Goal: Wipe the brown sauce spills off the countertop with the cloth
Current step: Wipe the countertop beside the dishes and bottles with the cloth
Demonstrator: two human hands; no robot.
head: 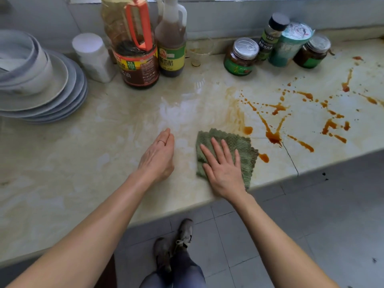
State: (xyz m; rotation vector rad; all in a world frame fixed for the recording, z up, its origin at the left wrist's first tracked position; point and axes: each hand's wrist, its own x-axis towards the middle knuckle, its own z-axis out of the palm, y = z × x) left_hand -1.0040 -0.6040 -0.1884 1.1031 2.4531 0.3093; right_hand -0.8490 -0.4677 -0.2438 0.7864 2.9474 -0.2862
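Observation:
A green textured cloth [243, 146] lies flat on the pale marble countertop [104, 142] near its front edge. My right hand [223, 167] presses down on the cloth with straight, spread fingers. Brown sauce spills [274, 138] streak and dot the countertop to the right of the cloth, reaching toward the far right. A faint brown smear [234, 109] runs just above the cloth. My left hand [159, 156] hovers or rests edge-on beside the cloth's left side, fingers straight, holding nothing.
A stack of plates and bowls [41, 80] sits at the left. A white container [93, 57], two large sauce bottles [137, 48], a small glass [199, 53] and several jars [241, 57] line the back wall. A crack [291, 156] crosses the counter's front right.

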